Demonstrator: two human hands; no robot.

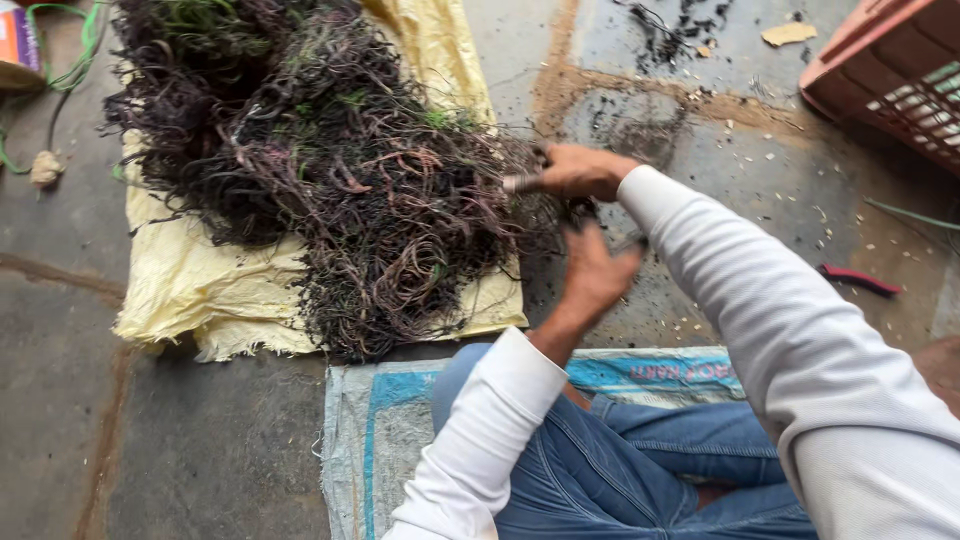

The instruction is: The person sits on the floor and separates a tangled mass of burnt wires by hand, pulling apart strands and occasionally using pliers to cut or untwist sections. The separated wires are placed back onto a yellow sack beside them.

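Both the left hand [592, 272] and right hand [580, 172] seemingly grip stems at the tangled pile [330, 170] edge, bare floor [760, 170] beyond.

A heap of dark stems [320, 170] lies on a yellow sack [190, 290] at far left. The right hand [580, 172] and left hand [596, 272] meet at the heap's right edge, gripping a small bunch of stems; a red crate [890, 70] stands far right.
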